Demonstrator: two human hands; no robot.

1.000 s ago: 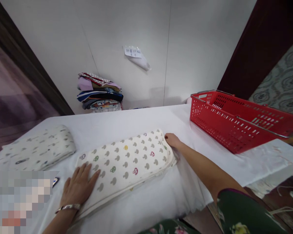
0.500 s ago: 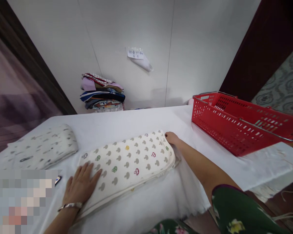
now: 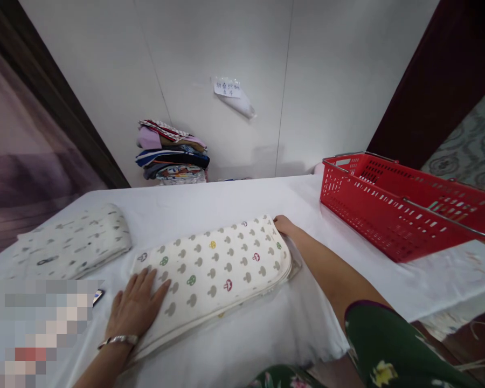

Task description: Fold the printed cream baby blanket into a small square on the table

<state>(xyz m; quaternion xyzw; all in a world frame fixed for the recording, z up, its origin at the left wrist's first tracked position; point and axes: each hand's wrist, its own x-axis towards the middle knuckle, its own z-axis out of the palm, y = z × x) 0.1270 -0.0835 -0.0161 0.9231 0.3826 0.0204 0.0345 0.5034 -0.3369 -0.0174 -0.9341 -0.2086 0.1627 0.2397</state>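
Note:
A folded cream cloth (image 3: 222, 264) printed with grey, green, yellow and red mushrooms lies on the white-covered table in front of me. My left hand (image 3: 137, 302), with a bracelet at the wrist, rests flat on its near left end, fingers spread. At the far right corner, my right hand (image 3: 283, 223) is closed around the cloth's edge; the fingertips are mostly hidden by it. Thin translucent material shows beneath the cloth's right end. Left of it lies another folded white cloth (image 3: 81, 237) with small dark prints, touched by neither hand.
A red perforated basket (image 3: 364, 215) with metal handles stands at the right. Past the table's far edge is a stack of folded fabrics (image 3: 172, 156) by the wall. A dark-edged object (image 3: 98, 297), partly covered by blurred blocks, lies at the left.
The view has shifted slightly. My right fingers have drawn in around the cloth's corner, with less of their tips showing. My left hand and the cloth have stayed in place.

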